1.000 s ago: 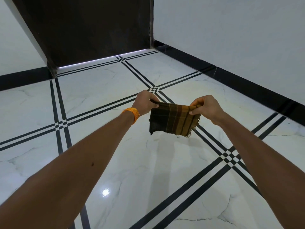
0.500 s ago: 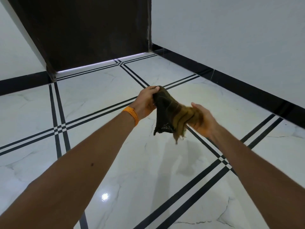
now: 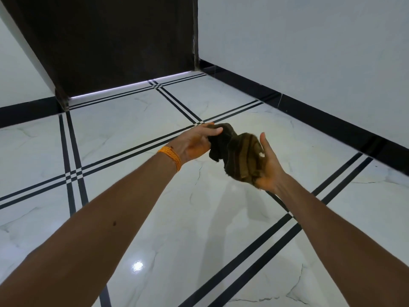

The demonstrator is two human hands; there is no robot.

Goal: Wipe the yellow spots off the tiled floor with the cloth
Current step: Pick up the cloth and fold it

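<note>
Cloth [image 3: 240, 151] bunched, brown with striped end, held in air above tiled floor [image 3: 132, 120], between 2 hands. Left hand [image 3: 194, 142], orange band [image 3: 171, 157] at wrist, fingers curled round dark end of cloth. Right hand [image 3: 269, 167] palm up, cupping striped end; thumb straight up, fingers mostly hidden behind cloth, 1 fingertip curled over fold. Floor glossy white marble with black double stripes; black skirting [image 3: 309, 107] along far edge under white wall

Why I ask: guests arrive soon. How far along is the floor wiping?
Done: nothing visible. In hand: left hand and right hand hold the bunched brown striped cloth above the white marble-look tiled floor. Left: lower it and wipe; no yellow spots show.
</note>
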